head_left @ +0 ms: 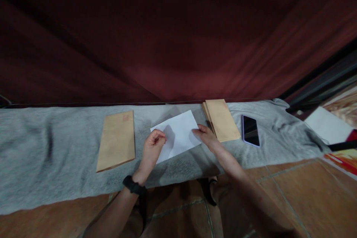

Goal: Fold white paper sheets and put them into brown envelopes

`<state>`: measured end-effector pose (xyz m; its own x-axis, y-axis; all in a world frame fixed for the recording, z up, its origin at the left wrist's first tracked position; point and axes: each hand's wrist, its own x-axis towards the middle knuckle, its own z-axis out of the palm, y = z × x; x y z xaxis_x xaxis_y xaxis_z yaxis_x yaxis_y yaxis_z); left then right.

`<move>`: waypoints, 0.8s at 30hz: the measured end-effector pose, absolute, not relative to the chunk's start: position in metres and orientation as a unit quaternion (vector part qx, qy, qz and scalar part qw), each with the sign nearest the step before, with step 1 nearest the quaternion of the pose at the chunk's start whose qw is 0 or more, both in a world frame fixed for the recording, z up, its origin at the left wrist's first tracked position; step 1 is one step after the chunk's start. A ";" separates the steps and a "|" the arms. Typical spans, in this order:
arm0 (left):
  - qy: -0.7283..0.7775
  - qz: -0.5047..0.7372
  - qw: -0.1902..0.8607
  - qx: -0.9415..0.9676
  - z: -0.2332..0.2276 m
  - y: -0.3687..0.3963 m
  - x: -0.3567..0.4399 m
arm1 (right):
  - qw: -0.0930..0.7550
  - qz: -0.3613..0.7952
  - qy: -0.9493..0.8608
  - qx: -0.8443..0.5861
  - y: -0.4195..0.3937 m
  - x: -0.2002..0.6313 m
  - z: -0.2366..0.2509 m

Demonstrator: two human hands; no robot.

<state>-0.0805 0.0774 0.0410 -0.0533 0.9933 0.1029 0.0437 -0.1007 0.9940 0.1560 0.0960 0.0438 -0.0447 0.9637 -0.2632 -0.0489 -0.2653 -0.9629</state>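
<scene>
A white sheet of paper (180, 132) lies tilted on the grey cloth (55, 156) in front of me. My left hand (153, 148) pinches its left edge with curled fingers; a black band sits on that wrist. My right hand (205, 135) holds the sheet's right edge, fingers flat on it. A single brown envelope (116, 140) lies to the left of the sheet. A small stack of brown envelopes (221, 119) lies just right of my right hand.
A dark phone (250, 130) lies face up on the cloth, right of the stack. A dark red curtain (178, 37) hangs behind. Brown floor tiles (292, 189) show below, and white and coloured papers (329, 126) lie at far right.
</scene>
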 end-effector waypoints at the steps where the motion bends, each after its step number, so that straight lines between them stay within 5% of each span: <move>1: 0.497 0.534 0.454 0.511 0.042 0.077 -0.080 | 0.434 0.585 -0.423 -0.539 0.096 0.156 0.044; 16: 0.388 0.562 0.599 0.418 0.051 0.072 -0.072 | 0.437 0.576 -0.417 -0.551 0.099 0.162 0.042; 24: 0.422 0.555 0.546 0.464 0.053 0.071 -0.072 | 0.454 0.594 -0.422 -0.512 0.097 0.172 0.060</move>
